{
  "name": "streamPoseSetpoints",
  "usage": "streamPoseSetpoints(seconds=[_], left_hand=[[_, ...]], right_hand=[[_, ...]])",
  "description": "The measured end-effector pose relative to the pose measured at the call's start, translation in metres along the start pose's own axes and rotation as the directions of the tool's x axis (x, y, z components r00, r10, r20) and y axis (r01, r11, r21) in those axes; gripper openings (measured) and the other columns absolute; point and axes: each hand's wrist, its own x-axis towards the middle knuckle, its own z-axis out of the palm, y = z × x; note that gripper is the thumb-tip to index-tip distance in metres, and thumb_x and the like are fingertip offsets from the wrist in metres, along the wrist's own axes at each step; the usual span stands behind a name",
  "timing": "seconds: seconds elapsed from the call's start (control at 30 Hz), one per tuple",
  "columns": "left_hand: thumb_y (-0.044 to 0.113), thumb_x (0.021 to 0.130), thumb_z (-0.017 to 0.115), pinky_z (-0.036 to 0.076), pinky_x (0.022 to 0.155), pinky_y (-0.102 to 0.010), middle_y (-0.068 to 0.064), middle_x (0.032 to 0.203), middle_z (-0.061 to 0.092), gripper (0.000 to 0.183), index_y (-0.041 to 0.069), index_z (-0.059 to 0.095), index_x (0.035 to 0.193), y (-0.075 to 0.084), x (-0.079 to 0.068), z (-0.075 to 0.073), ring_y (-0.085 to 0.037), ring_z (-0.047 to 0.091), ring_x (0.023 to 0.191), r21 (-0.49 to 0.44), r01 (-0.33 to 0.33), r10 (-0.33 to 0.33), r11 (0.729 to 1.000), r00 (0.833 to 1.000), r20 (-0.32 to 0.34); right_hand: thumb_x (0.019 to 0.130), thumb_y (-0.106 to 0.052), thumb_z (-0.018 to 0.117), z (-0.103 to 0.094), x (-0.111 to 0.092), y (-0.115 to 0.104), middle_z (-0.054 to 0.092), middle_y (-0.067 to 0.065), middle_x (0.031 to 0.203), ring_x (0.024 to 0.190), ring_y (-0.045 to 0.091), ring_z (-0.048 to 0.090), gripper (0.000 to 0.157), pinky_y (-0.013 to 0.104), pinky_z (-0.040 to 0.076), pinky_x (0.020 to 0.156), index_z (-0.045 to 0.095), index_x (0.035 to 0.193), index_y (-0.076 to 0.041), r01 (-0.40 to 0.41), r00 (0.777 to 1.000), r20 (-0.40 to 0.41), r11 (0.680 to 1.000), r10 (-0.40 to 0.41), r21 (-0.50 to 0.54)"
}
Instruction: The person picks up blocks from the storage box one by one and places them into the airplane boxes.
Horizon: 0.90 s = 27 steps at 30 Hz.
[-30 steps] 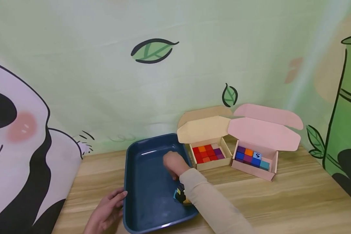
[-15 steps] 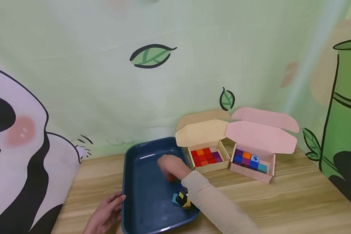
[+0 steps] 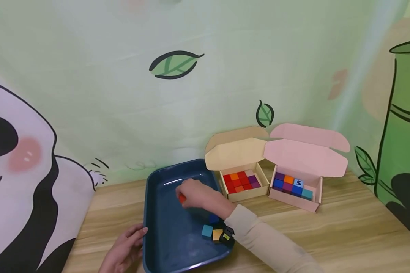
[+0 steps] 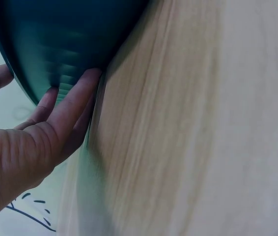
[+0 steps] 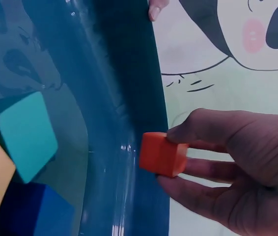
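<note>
My right hand [image 3: 198,195] is over the dark blue tray [image 3: 177,235], pinching an orange-red cube [image 5: 161,154] between thumb and fingers. In the right wrist view the cube overlaps the tray's side wall. Lower in the tray lie a teal cube [image 3: 207,231], a pale yellow cube [image 3: 217,235] and a dark blue cube [image 3: 213,218], the last partly covered by the right forearm in the head view. My left hand [image 3: 126,244] is at the tray's left side. Its fairly straight fingers [image 4: 72,101] touch the outer wall, with the thumb by the rim.
Right of the tray stands an open cream box [image 3: 247,196] holding red, orange and purple cubes. Beside it is an open pink box [image 3: 290,203] with blue, purple, orange and teal cubes, one marked 5. A printed cloth [image 3: 123,94] hangs behind the wooden table [image 3: 266,223].
My right hand has lifted from the tray floor and shifted left, and the orange-red cube now shows in its fingers. The cubes under the forearm have come into view. My left hand stays put.
</note>
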Motion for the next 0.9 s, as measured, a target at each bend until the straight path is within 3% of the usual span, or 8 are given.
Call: streamPoseSetpoints(seconds=[0.4,0.9], left_hand=[[0.028,0.101,0.064,0.055,0.086,-0.042,-0.009,0.111,0.072,0.071,-0.006,0.028,0.151,-0.001,0.001,0.000,-0.019,0.066,0.101,-0.009,0.003,-0.004,1.000,0.999,-0.032],[0.027,0.102,0.063,0.055,0.087,-0.040,-0.008,0.112,0.072,0.067,-0.005,0.029,0.150,0.000,0.003,-0.001,-0.018,0.067,0.101,-0.040,0.005,-0.005,0.999,1.000,0.001]], right_hand=[[0.087,-0.019,0.081,-0.001,-0.010,0.001,0.065,0.002,0.103,0.084,0.012,0.056,0.028,0.018,0.050,0.068,0.071,0.113,-0.015,-0.029,0.998,-0.060,0.999,0.031,0.028],[0.086,-0.018,0.082,-0.012,-0.023,0.010,0.066,0.004,0.107,0.088,0.016,0.059,0.030,0.019,0.051,0.069,0.072,0.113,-0.016,-0.039,0.995,-0.092,0.999,0.041,0.021]])
